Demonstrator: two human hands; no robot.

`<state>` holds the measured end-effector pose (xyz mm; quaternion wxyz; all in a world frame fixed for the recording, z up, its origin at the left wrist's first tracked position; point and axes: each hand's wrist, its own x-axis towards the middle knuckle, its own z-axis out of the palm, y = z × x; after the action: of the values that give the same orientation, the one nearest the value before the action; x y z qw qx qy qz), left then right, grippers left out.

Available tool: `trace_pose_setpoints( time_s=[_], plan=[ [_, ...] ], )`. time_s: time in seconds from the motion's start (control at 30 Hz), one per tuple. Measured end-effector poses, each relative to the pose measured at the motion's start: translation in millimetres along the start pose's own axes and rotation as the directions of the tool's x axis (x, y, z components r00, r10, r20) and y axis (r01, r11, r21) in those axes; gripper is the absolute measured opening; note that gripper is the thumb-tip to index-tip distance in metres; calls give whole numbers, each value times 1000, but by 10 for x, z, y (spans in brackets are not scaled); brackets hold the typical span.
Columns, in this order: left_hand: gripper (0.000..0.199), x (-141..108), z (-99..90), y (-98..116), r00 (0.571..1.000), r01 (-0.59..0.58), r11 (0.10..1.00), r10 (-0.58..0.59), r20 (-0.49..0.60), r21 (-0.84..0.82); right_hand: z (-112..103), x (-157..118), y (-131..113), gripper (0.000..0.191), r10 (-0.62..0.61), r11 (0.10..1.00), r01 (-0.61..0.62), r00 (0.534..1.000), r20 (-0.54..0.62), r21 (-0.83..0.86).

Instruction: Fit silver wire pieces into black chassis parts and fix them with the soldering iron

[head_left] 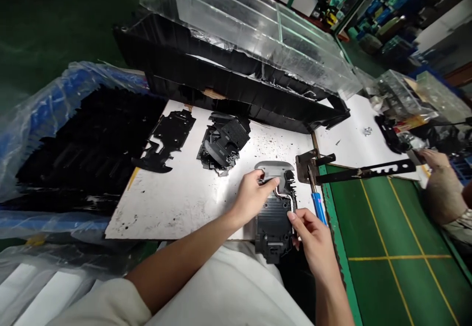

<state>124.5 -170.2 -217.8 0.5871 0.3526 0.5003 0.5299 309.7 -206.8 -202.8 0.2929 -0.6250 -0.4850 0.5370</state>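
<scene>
A black plastic chassis plate (273, 218) with a rounded end piece hangs partly over the near edge of the white table. My left hand (254, 191) grips its far left side, thumb on top near the rounded end. Along the right edge, my right hand (309, 227) pinches the same plate with thumb and fingers. Beyond my left hand lies a small pile of similar black plates (224, 141). Farther left, a single flat black plate (171, 136) rests on the table. A screwdriver with a blue handle (317, 207) lies just right of the held plate.
A blue crate (40, 129) lined with plastic holds many black parts at left. A black tray (228, 87) with clear divided boxes (236, 9) on it stands behind. To the right are a metal bracket (368, 171), a green belt (398, 227) and another person's hand (438, 168).
</scene>
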Motion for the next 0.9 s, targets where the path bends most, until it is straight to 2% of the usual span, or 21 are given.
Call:
trace_pose_setpoints(
  time_s=[0.1, 0.17, 0.23, 0.33, 0.43, 0.57, 0.63, 0.77, 0.83, 0.9],
  plan=[
    [39, 88, 122, -63, 998, 0, 981, -13, 64, 192, -181, 87, 189, 54, 17, 1000, -17, 997, -74, 7],
    [44, 87, 76, -69, 998, -1, 956, -17, 59, 292, -247, 177, 305, 56, 34, 999, -33, 996, -87, 6],
    [41, 17, -63, -37, 999, -7, 922, -5, 31, 386, -287, 259, 391, 58, 48, 999, -49, 995, -91, -7],
    [34, -224, -372, 45, 1000, -12, 874, 21, -13, 486, -329, 324, 455, 57, 52, 996, -59, 992, -118, -61],
    [36, -573, -695, 67, 993, 87, 890, -41, -110, 448, -374, 333, 466, 54, 42, 985, -65, 988, -148, -157],
    [41, -1022, -983, -48, 939, 250, 925, -158, -307, 288, -417, 327, 459, 51, -2, 953, -48, 986, -166, -298],
    [42, -1191, -1024, -107, 924, 270, 931, -179, -339, 246, -425, 314, 455, 51, -37, 934, -29, 983, -178, -356],
    [40, -1442, -957, -156, 917, 268, 941, -183, -355, 207, -427, 239, 463, 50, -132, 898, 9, 960, -248, -440],
    [41, -1562, -948, -210, 914, 284, 933, -194, -355, 223, -433, 190, 491, 51, -180, 886, 24, 938, -296, -463],
    [45, -1690, -1023, -339, 911, 317, 907, -209, -356, 278, -445, 143, 543, 55, -220, 882, 35, 912, -345, -469]
  ],
)
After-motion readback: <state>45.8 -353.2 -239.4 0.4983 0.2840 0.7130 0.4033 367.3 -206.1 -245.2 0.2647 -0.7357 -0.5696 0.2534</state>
